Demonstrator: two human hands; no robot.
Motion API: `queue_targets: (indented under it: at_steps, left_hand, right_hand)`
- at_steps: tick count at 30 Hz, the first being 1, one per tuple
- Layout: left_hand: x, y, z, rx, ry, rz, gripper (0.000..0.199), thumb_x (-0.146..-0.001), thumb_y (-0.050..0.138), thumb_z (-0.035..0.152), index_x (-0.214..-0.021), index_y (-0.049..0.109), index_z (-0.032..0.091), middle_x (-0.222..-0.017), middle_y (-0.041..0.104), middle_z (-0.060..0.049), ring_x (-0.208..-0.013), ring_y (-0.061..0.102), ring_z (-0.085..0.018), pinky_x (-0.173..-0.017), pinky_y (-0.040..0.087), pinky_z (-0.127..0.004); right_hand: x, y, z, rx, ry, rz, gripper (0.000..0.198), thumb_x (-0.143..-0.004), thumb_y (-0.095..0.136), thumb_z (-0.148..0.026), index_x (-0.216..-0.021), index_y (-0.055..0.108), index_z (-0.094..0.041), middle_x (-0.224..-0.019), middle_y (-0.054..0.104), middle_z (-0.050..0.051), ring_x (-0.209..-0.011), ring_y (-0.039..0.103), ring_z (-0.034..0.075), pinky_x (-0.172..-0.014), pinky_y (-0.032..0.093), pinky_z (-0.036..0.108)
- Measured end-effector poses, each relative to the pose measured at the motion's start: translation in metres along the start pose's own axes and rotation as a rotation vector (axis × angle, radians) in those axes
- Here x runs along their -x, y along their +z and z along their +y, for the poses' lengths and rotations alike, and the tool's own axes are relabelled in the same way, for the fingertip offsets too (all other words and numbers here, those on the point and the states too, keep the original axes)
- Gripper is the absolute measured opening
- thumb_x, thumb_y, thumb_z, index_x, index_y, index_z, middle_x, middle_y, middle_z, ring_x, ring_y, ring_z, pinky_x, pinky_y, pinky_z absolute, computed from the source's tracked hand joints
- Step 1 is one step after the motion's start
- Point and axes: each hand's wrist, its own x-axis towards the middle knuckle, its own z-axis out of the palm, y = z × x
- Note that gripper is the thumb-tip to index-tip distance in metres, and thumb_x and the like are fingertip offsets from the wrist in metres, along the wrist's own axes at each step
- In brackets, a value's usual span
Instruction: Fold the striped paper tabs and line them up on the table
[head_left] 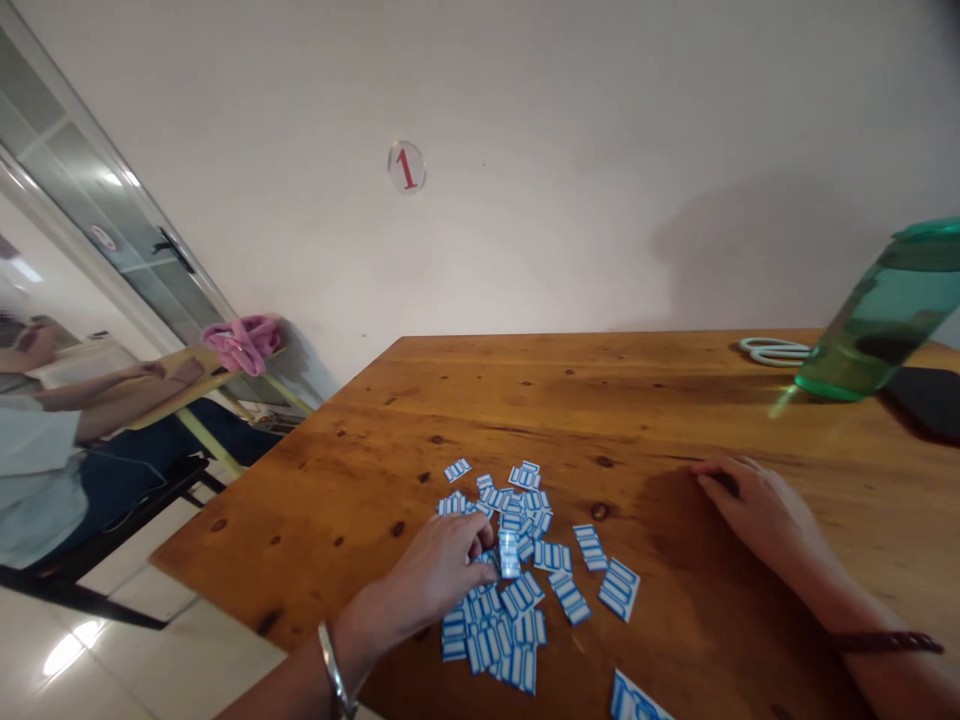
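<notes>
Head view: from where one stands in the room, the left hand (442, 560) reaches over a pile of blue-and-white cards (495, 635) on the wooden table (510, 395). Its fingers are curled, thumb and forefinger nearly together beside a glossy card (508, 553); whether they grip it, one cannot tell. The hand and wrist, the latter ringed by a silver bangle (334, 665), hide the pile's left part. To the right, several cards lie singly, one cut off by the lower edge of the view. The right hand (750, 505) rests on the bare wood, well apart from the pile, loosely bent with a gap between thumb and fingers. Beyond it stands a green bottle (874, 310), partly covering a dark flat object (926, 400), with a white looped cable (776, 352) just beside. At left, a seated person (37, 480) leans arms on a yellowish table (169, 385) bearing pink cloth (244, 343).
</notes>
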Motion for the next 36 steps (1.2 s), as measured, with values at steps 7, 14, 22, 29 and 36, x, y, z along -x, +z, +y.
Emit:
queue_targets:
  at_steps: [7,14,22,29,36]
  left_hand:
    - [-0.011,0.007,-0.005,0.107,-0.05,-0.01,0.008,-0.071,0.051,0.023,-0.066,0.054,0.018,-0.063,0.054,0.002,-0.062,0.049,-0.013,-0.054,0.031,-0.022]
    - [-0.016,0.009,-0.009,0.213,-0.035,0.047,0.01,-0.066,0.049,0.013,-0.074,0.05,0.019,-0.063,0.05,0.004,-0.061,0.048,-0.012,-0.054,0.032,-0.021]
    - [-0.018,0.009,-0.01,0.164,-0.001,0.032,0.001,-0.065,0.054,0.018,-0.065,0.054,0.017,-0.061,0.049,0.005,-0.06,0.044,-0.011,-0.053,0.029,-0.021]
    - [-0.021,0.009,-0.01,0.285,-0.017,0.047,0.032,-0.074,0.047,0.034,-0.048,0.037,0.018,-0.049,0.033,0.006,-0.05,0.034,-0.009,-0.048,0.021,-0.023]
    - [-0.019,0.01,-0.01,0.346,-0.054,0.018,0.024,-0.071,0.051,0.04,-0.073,0.056,0.017,-0.059,0.05,0.004,-0.053,0.044,-0.011,-0.048,0.029,-0.021]
  right_hand:
    - [-0.002,0.002,0.004,-0.025,-0.026,0.012,0.024,-0.073,0.041,-0.035,-0.072,0.062,-0.022,-0.082,0.066,0.008,-0.077,0.06,0.026,-0.064,0.046,0.037]
    - [-0.002,0.001,0.001,-0.031,-0.005,0.02,0.025,-0.071,0.041,-0.036,-0.072,0.062,-0.022,-0.083,0.067,0.009,-0.077,0.06,0.026,-0.064,0.046,0.037]
    - [-0.003,0.001,0.004,-0.028,-0.013,0.022,0.025,-0.07,0.042,-0.035,-0.072,0.063,-0.022,-0.084,0.067,0.009,-0.077,0.06,0.026,-0.064,0.046,0.037]
    - [-0.005,0.0,0.003,-0.032,-0.009,0.006,0.026,-0.069,0.041,-0.036,-0.071,0.063,-0.022,-0.082,0.067,0.01,-0.076,0.06,0.027,-0.065,0.047,0.038]
    - [-0.004,-0.001,0.002,-0.036,-0.017,0.004,0.026,-0.071,0.041,-0.036,-0.072,0.062,-0.022,-0.084,0.067,0.009,-0.077,0.06,0.026,-0.064,0.046,0.037]
